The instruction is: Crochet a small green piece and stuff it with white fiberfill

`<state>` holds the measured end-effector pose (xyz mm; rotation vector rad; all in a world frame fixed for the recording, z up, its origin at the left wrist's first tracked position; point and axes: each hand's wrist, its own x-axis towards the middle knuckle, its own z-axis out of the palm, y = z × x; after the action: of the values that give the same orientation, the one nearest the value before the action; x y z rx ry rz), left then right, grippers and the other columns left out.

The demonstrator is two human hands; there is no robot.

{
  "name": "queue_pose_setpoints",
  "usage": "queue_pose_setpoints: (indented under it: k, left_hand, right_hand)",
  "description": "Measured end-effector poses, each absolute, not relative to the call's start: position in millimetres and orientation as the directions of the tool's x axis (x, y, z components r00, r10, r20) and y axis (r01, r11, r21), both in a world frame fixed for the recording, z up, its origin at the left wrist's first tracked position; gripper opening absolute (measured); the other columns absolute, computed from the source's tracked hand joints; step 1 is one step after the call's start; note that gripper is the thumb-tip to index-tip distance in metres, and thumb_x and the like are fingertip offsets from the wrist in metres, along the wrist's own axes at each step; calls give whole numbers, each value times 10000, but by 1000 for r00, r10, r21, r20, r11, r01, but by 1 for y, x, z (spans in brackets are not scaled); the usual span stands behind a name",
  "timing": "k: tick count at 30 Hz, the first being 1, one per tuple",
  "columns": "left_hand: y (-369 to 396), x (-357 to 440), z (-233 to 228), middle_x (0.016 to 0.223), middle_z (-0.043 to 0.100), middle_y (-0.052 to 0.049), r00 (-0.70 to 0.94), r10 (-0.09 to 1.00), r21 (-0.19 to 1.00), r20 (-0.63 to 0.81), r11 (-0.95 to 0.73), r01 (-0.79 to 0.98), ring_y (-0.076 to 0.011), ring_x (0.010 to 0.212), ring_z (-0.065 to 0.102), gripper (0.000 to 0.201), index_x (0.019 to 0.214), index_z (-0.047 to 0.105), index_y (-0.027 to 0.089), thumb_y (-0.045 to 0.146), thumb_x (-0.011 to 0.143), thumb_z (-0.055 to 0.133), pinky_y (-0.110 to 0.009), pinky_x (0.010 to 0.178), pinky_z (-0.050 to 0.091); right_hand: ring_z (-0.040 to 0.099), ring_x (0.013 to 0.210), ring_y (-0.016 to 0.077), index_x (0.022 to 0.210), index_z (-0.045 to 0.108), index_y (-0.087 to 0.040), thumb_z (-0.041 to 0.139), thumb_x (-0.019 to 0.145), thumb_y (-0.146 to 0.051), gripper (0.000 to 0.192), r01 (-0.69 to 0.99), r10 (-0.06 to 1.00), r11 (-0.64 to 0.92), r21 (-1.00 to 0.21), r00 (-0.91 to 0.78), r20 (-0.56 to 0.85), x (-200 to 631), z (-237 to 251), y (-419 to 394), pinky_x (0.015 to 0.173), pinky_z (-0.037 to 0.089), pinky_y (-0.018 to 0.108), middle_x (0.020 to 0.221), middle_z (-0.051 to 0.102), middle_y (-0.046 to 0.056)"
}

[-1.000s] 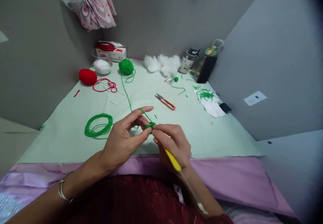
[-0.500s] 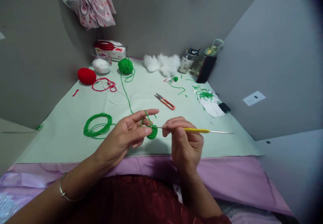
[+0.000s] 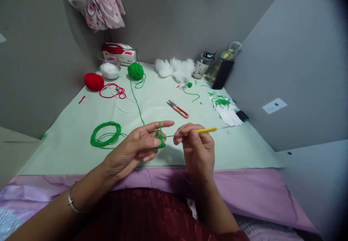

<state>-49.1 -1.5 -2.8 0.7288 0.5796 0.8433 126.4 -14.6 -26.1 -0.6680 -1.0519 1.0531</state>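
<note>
While the small green crochet piece [image 3: 161, 141] is pinched at frame centre between thumb and middle fingers of the left hand [image 3: 136, 148], its working yarn [image 3: 138, 105] is carried over the raised index finger, so that tension is kept on the strand. That strand is led up and left across the table [image 3: 244, 150] to the green yarn ball [image 3: 135, 70] near the upper centre. The crochet hook [image 3: 199, 131] is gripped by its yellow handle in the closed fingers of the right hand [image 3: 197, 150], pencil-fashion, with the metal tip pointed left into the piece. Both hands are held just above the near edge of the table, close to the body. A loose green yarn coil [image 3: 105, 134] lies left of the left hand, and orange snips [image 3: 178, 109] lie just beyond the hands, within reach.
</note>
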Motion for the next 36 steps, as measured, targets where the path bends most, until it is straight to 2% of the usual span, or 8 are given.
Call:
queue_pose_setpoints:
  k: [4, 9, 13, 15, 20, 27, 32, 36]
  left_hand:
    - [-4, -45, -7, 938, 626, 15, 533, 836, 772, -128, 421, -475, 31, 471, 327, 413, 1237, 784, 223, 173, 828, 818, -125, 450, 360]
    - [-9, -39, -12, 944, 705, 18, 455, 888, 876, -59, 265, -403, -35, 618, 583, 432, 1297, 743, 308, 221, 881, 822, -162, 642, 498]
    - [-10, -44, -12, 1119, 716, -30, 450, 891, 904, -59, 240, -355, -100, 773, 679, 339, 1308, 743, 288, 325, 972, 720, -269, 850, 556]
    - [-9, -47, -11, 1125, 697, -40, 444, 894, 908, -58, 232, -348, -130, 817, 678, 349, 1298, 747, 279, 327, 953, 737, -302, 852, 569]
    - [-6, -51, -7, 918, 611, 6, 411, 911, 931, -42, 185, -316, -142, 806, 652, 384, 1251, 766, 271, 261, 870, 814, -289, 793, 565]
    - [-5, -52, -1, 901, 626, 4, 341, 940, 982, -27, 88, -165, -136, 808, 618, 382, 1242, 755, 247, 207, 863, 781, -258, 780, 534]
    - [-6, -51, -1, 907, 655, -1, 294, 955, 998, 33, -14, -66, -158, 894, 622, 356, 1230, 759, 249, 210, 876, 764, -278, 871, 506]
    - [-10, -46, -4, 870, 644, 14, 213, 976, 997, 54, -42, -61, -138, 832, 591, 388, 1245, 751, 242, 201, 861, 790, -259, 833, 491]
  right_hand:
    - [615, 654, 113, 878, 792, -241, 686, 985, -350, 186, -461, 953, 293, -838, 70, 295, 126, -26, -12, 631, 522, 259, 790, 692, -1]
    - [686, 896, 172, 982, 814, -281, 664, 1004, -304, 153, -175, 900, 436, -883, 71, 430, 122, -30, -18, 787, 541, 319, 967, 768, 30]
    - [657, 790, 146, 989, 804, -285, 656, 1011, -310, 152, -229, 909, 416, -880, 99, 404, 123, -32, -18, 738, 532, 301, 935, 776, 15]
    - [655, 749, 143, 968, 793, -261, 665, 1003, -340, 154, -292, 923, 385, -875, 107, 371, 124, -32, -15, 712, 544, 298, 909, 774, 20]
    - [671, 708, 134, 939, 757, -241, 623, 1027, -355, 196, -337, 932, 361, -870, 85, 353, 124, -29, -13, 671, 554, 279, 886, 797, 23]
    - [704, 755, 135, 981, 722, -250, 537, 1073, -311, 216, -241, 908, 413, -878, 42, 416, 128, -26, -19, 727, 584, 301, 943, 801, 16]
    - [722, 829, 156, 1065, 732, -255, 508, 1076, -228, 226, 42, 826, 562, -826, 13, 563, 130, -24, -25, 770, 600, 341, 982, 778, 31]
    - [742, 949, 207, 1183, 720, -271, 546, 1045, -175, 241, 355, 638, 742, -568, -117, 761, 129, -29, -29, 802, 627, 386, 1029, 781, 61]
